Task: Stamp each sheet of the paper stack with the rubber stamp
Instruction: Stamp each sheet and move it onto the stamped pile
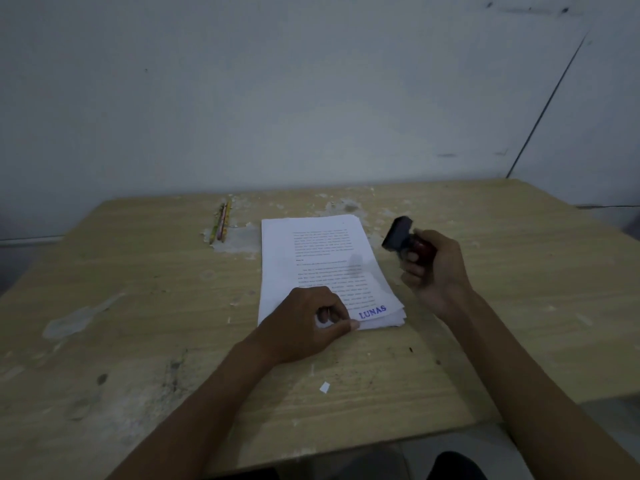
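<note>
A stack of white printed sheets (pixel 322 258) lies in the middle of the worn wooden table (pixel 138 306). The top sheet carries a blue "LUNAS" stamp mark (pixel 372 311) at its near right corner. My left hand (pixel 308 323) rests on the near edge of the stack, thumb and fingers pinching the top sheet's lower edge. To the right of the stack, my right hand (pixel 434 268) grips the rubber stamp (pixel 403 237) by its dark red handle, held above the table and tilted, its black base pointing up and to the left.
Two pencils (pixel 220 224) lie side by side at the back left of the table. A small scrap of white paper (pixel 324 387) lies near the front edge. A grey wall stands right behind the table.
</note>
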